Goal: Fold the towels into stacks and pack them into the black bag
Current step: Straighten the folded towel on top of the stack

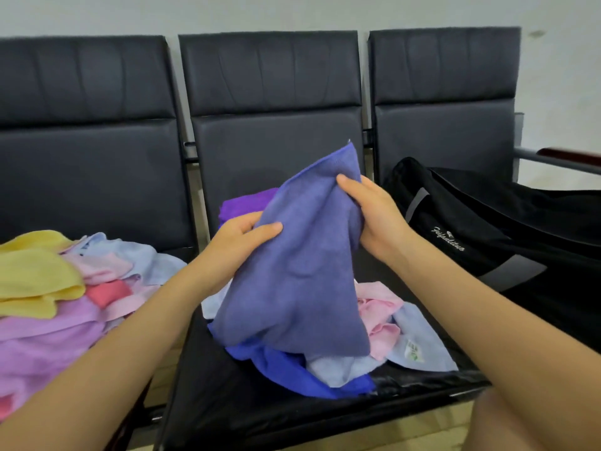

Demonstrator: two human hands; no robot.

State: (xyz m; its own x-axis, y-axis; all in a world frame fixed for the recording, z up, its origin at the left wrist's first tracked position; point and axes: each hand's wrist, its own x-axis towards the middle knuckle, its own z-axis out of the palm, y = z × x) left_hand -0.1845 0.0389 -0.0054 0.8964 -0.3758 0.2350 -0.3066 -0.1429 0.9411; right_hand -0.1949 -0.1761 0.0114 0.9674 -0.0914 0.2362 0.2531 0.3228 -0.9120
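From the head camera, both hands hold a slate-blue towel (292, 265) up over the middle seat (227, 402) of a row of black padded chairs. The left hand (237, 242) pinches the towel's left edge, thumb on the near face and fingers tucked behind. The right hand (374, 216) grips the opposite edge higher up, thumb over the front and fingers wrapped round the back. Held this way, by two edges and clear of the heap, the cloth hangs under its own weight, which looks like a way to find its corners and open it out before folding. It is soft, napped microfibre, limp and creased, with one corner poking up above the right hand.

Below it lies a loose pile (374, 349) of unfolded towels in royal blue, pale blue and pink, one showing a small sewn label. A purple towel (247, 203) sits further back on the same seat; it may be folded already, though most of it is hidden. On the left seat another heap (55, 294) mixes yellow, lilac, pink and pale blue cloths.

The black bag (487, 229) rests on the right seat, just beside the work, slack nylon with grey stripes and white script. Whether its top is open I cannot tell.
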